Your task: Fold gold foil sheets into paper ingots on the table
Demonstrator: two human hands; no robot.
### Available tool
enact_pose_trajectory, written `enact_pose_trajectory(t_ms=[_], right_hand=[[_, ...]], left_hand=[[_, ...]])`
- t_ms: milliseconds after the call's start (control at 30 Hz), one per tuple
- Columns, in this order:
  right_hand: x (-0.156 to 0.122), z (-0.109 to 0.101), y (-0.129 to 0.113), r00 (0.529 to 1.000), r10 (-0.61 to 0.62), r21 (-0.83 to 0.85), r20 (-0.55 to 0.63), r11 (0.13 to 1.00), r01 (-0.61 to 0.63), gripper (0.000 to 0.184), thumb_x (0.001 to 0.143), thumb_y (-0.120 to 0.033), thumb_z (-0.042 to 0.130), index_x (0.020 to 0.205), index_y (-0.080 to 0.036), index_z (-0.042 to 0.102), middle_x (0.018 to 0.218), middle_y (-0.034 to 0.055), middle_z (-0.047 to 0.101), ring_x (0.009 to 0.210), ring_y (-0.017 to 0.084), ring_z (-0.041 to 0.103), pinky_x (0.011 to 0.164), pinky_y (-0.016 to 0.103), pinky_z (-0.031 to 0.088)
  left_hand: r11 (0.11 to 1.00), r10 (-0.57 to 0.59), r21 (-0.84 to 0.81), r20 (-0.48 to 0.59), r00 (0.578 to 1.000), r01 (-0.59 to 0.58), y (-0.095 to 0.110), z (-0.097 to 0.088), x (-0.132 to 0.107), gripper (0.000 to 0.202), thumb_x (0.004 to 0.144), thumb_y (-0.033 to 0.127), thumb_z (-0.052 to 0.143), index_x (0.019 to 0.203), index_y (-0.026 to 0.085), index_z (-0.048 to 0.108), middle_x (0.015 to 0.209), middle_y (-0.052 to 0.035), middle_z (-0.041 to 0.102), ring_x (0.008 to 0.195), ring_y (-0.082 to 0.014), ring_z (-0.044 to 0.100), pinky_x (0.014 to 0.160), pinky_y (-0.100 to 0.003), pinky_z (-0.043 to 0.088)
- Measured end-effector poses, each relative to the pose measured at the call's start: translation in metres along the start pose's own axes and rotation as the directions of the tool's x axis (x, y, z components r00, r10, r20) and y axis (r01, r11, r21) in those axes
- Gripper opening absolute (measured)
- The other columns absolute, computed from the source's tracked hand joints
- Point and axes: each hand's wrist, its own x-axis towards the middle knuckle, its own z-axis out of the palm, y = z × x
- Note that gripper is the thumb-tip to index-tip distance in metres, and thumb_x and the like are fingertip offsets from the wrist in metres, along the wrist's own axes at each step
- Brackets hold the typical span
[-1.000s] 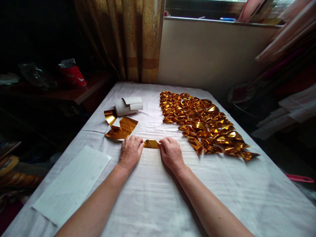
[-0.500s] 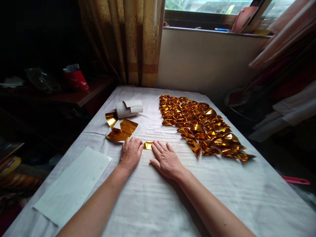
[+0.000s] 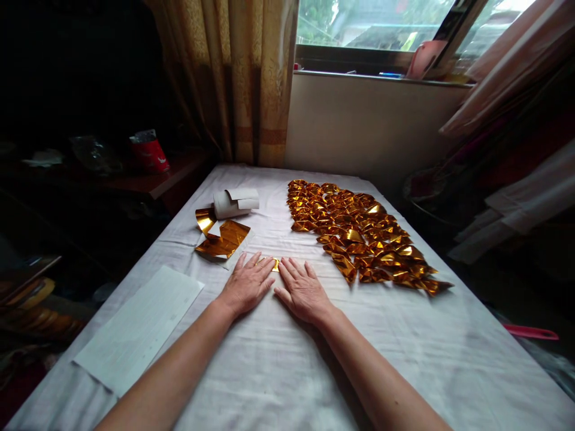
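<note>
A small strip of gold foil paper [image 3: 275,265] lies on the white cloth [image 3: 269,359], mostly hidden beneath fingers. My left hand [image 3: 248,284] rests flat over its left part, fingers stretched out. From the other side my right hand [image 3: 303,290] lies flat with its fingertips on the strip's right part. A short piece of gold shows between the two hands. Just beyond my left hand are creased sheets of gold foil paper [image 3: 229,239] with white backing. Rows of folded gold foil pieces [image 3: 354,236] spread out past my right hand.
A curled white roll [image 3: 236,203] lies behind the gold sheets. Left of my left arm is a flat pale sheet [image 3: 141,329]. A dark side table [image 3: 166,176] with a red container [image 3: 150,152] stands at left. Clothes hang on the right; a wall and curtain [image 3: 251,90] bound the back.
My left hand has flattened from a curled grip and slid right over the strip, so less gold shows. My right hand stays flat in place. The camera view has tipped slightly upward.
</note>
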Motion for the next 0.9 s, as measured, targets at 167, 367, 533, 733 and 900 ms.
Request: enact_pose_trajectory(t_ms=[167,367,533,733,900], right_hand=[[0.000,-0.001,-0.002,1.000,0.005,0.011,0.000,1.000,-0.005,0.064,0.099,-0.054,0.033,0.151,-0.016,0.033,0.158,0.0085,0.025,0.147,0.025,0.022,0.120,0.053,0.014],[0.000,0.000,-0.003,0.999,0.027,0.024,-0.020,0.999,-0.026,0.060,0.099,-0.051,0.035,0.149,-0.018,0.036,0.158,0.0077,0.027,0.147,0.025,0.023,0.119,0.054,0.013],[0.001,0.000,-0.010,0.995,0.068,0.021,-0.072,0.998,-0.066,0.054,0.099,-0.047,0.036,0.147,-0.021,0.040,0.156,0.0094,0.034,0.145,0.026,0.028,0.117,0.056,0.017],[0.018,-0.001,-0.026,0.991,0.113,0.023,-0.073,0.994,-0.111,0.056,0.100,-0.049,0.034,0.146,-0.019,0.041,0.155,0.0113,0.034,0.145,0.027,0.028,0.117,0.054,0.016],[0.020,0.000,-0.024,0.991,0.127,0.056,-0.041,0.991,-0.125,0.059,0.100,-0.048,0.031,0.149,-0.016,0.037,0.158,0.0112,0.028,0.147,0.027,0.022,0.117,0.056,0.015]], left_hand=[[0.995,-0.091,0.031,0.022,0.996,0.091,0.001,0.003,-0.006,0.052,0.099,0.044,0.035,0.147,0.026,0.040,0.150,-0.0069,0.046,0.144,-0.0286,0.032,0.117,-0.057,0.016],[0.986,-0.155,0.062,0.013,0.988,0.154,-0.004,0.001,-0.020,0.051,0.097,0.043,0.038,0.145,0.028,0.042,0.150,-0.0052,0.047,0.143,-0.0306,0.033,0.116,-0.057,0.018],[0.987,-0.140,0.083,-0.018,0.990,0.141,-0.003,-0.002,-0.021,0.049,0.097,0.041,0.042,0.144,0.029,0.045,0.147,-0.0053,0.050,0.141,-0.0317,0.036,0.116,-0.059,0.020],[0.980,-0.175,0.098,0.011,0.985,0.173,0.002,-0.004,-0.019,0.048,0.097,0.043,0.041,0.143,0.029,0.046,0.148,-0.0056,0.048,0.141,-0.0311,0.036,0.115,-0.059,0.022],[0.975,-0.202,0.098,0.007,0.979,0.200,0.004,-0.004,-0.020,0.048,0.097,0.043,0.038,0.143,0.031,0.046,0.149,-0.0039,0.047,0.141,-0.0314,0.036,0.115,-0.059,0.021]])
